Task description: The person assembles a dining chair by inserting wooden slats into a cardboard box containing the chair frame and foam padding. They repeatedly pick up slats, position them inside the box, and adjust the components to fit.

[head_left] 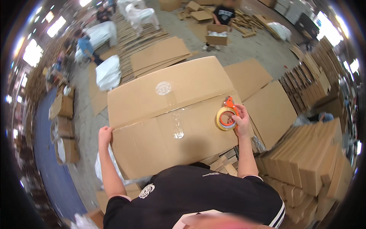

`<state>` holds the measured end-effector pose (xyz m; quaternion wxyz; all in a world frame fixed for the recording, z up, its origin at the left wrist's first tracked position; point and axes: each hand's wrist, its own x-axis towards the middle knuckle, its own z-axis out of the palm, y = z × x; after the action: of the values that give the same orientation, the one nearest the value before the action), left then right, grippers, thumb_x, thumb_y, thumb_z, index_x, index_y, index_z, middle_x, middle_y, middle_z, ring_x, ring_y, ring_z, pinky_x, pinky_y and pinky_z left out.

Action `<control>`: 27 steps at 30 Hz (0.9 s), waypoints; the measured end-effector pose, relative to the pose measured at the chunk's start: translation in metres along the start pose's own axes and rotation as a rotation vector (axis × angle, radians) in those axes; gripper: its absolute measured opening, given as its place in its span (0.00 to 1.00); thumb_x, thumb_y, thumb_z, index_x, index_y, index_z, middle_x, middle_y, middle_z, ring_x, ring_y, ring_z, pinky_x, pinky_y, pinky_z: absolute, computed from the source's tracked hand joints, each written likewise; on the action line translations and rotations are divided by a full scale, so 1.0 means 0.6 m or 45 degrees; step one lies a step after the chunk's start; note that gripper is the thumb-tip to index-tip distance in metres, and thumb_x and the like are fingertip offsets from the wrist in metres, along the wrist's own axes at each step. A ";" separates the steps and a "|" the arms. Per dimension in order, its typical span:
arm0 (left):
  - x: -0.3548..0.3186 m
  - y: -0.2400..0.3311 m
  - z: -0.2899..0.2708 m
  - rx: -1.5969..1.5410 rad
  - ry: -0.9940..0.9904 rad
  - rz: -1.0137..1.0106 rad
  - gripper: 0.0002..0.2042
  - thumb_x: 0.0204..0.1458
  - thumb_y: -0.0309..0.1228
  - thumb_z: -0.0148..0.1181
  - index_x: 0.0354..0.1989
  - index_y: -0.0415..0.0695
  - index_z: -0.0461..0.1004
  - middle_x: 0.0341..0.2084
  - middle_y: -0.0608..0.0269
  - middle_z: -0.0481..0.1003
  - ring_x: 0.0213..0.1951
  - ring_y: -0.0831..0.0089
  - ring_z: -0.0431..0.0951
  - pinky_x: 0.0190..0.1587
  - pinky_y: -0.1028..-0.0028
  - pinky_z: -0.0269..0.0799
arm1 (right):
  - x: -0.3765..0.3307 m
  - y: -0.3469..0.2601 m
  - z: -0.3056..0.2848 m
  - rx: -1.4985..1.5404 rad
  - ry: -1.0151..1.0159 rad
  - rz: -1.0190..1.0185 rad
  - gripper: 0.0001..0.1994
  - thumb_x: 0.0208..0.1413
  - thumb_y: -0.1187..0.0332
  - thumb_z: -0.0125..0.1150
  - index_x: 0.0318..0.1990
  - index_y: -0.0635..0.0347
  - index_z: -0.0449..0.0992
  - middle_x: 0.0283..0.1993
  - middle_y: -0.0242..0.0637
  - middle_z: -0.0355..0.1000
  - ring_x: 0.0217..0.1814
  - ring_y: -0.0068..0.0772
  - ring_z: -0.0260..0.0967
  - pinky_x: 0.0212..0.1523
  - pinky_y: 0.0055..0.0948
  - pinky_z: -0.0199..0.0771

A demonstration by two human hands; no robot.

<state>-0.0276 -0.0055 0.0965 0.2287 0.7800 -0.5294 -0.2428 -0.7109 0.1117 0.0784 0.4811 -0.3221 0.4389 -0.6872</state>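
While your right hand [243,119] clamped fingers on tape dispenser [220,120], left hand [105,137] on carton [152,147], tape strip [178,131] lay stuck; remainder unclear

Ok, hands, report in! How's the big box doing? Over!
Left hand gripping left edge of the big box. Right hand holding tape dispenser over it. Shiny tape stuck on box. Flat cardboard to the right.

right grip [242,120] holding tape dispenser [229,103], left grip [105,136] on carton [156,135] edge

Tape dispenser [219,118] over right end of carton [156,137], cardboard stack [301,160] farther right, boxes [64,106] left, apparently chairs [139,15] beyond.
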 end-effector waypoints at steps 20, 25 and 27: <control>0.079 0.071 -0.035 0.716 -0.841 -0.080 0.22 0.59 0.45 0.70 0.31 0.33 0.83 0.21 0.57 0.81 0.22 0.66 0.84 0.26 0.65 0.79 | -0.015 0.008 0.005 0.156 0.096 -0.046 0.29 0.54 0.75 0.68 0.65 0.61 0.72 0.59 0.45 0.78 0.40 0.28 0.77 0.38 0.33 0.86; 0.074 0.144 -0.018 1.324 -0.871 0.429 0.26 0.50 0.49 0.79 0.49 0.40 0.85 0.48 0.49 0.87 0.50 0.58 0.87 0.50 0.53 0.82 | -0.031 0.010 -0.004 -0.010 0.149 -0.156 0.28 0.54 0.76 0.68 0.64 0.63 0.72 0.60 0.43 0.77 0.49 0.27 0.79 0.45 0.27 0.84; 0.058 0.155 -0.010 1.408 -0.732 0.651 0.39 0.44 0.44 0.82 0.66 0.45 0.74 0.67 0.47 0.72 0.68 0.52 0.72 0.62 0.49 0.73 | -0.039 0.010 -0.007 0.020 0.172 -0.145 0.27 0.54 0.77 0.68 0.63 0.63 0.72 0.61 0.44 0.77 0.55 0.28 0.77 0.50 0.27 0.83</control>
<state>-0.0792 -0.0686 0.1536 -0.3040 0.5369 -0.7837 -0.0724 -0.7045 0.1340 0.0706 0.4130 -0.2957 0.4460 -0.7370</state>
